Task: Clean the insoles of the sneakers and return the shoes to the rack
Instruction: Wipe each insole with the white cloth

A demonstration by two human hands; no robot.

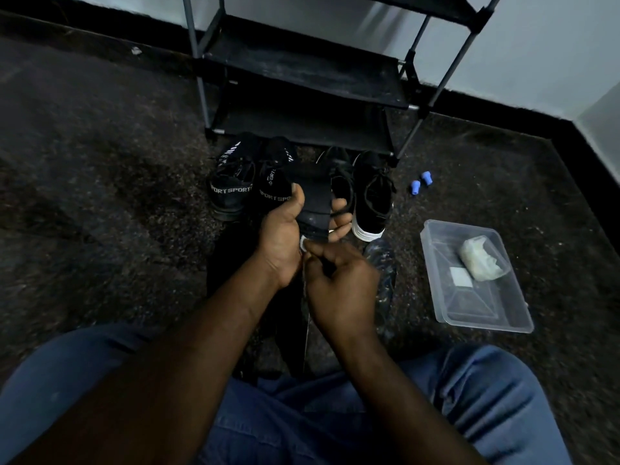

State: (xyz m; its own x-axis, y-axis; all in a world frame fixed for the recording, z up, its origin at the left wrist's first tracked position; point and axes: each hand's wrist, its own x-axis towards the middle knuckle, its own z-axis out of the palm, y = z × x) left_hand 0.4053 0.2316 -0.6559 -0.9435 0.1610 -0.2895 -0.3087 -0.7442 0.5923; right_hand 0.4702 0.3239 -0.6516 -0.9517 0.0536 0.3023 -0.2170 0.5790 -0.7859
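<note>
Between the thumb and fingers (339, 226) of the left hand (285, 229), a black insole (313, 203) is gripped round its lower half, its far end rising toward the shoe rack (302, 78). Just below those fingers, the right hand (342, 283) is clenched, pinching a small white piece (303, 245) against the insole's near end; what it is I cannot tell. The insole looks thin and bendy, so hard rubbing could fold it or pull it out of the grip. The white piece is tiny and could slip from the pinch onto the dark floor (100, 196). Just beyond the fingers lie the SPORT sneakers (231, 193) and the white-soled sneakers (372, 196), all dark, so the insole could go back into the wrong shoe.
</note>
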